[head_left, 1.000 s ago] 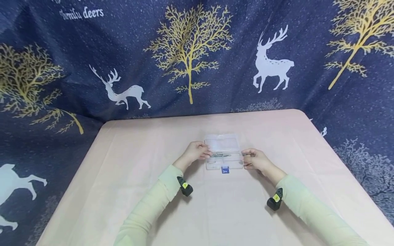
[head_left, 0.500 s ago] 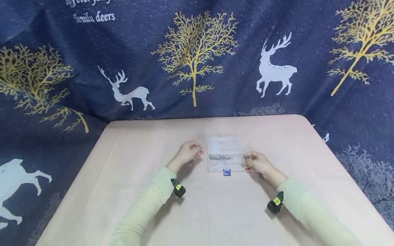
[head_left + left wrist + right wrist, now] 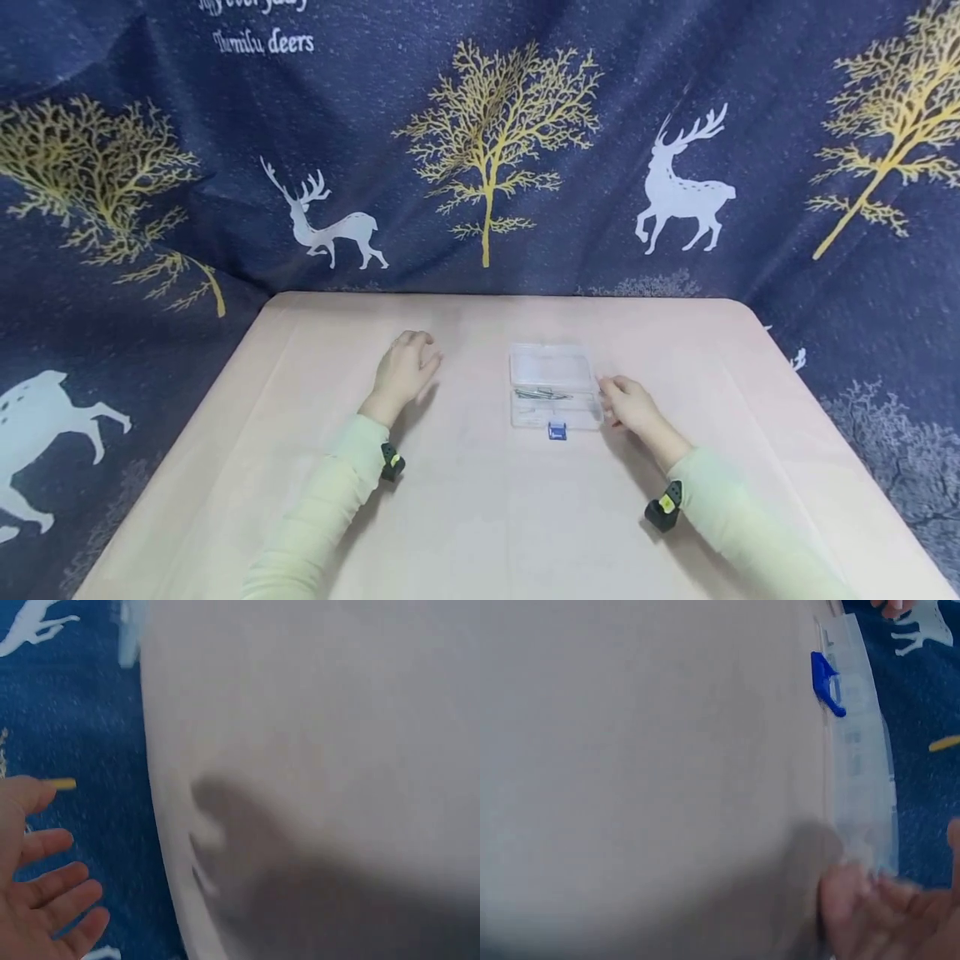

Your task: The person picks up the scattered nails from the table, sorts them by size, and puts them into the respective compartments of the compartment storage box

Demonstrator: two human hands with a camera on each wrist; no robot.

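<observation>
A clear plastic box (image 3: 557, 412) with a blue latch (image 3: 557, 431) lies on the table, its lid (image 3: 551, 365) raised toward the back. Inside, several slim metallic rods (image 3: 543, 394) lie bunched along the rear. My right hand (image 3: 630, 404) is at the box's right end, fingers loosely bent; in the right wrist view its blurred fingertips (image 3: 844, 889) overlap the box's end. Well to the left of the box, my left hand (image 3: 403, 371) hovers over the table. Its fingers are spread and relaxed in the left wrist view, with nothing between them.
A pale pink cloth covers the table (image 3: 465, 517). Behind it hangs a dark blue curtain (image 3: 420, 125) printed with deer and golden trees. Each wrist carries a small black camera (image 3: 663, 507).
My left hand has left the box's left side and moved farther left. My right hand stays by the right end, its fingers looser. The whole scene sits slightly lower and farther right in view.
</observation>
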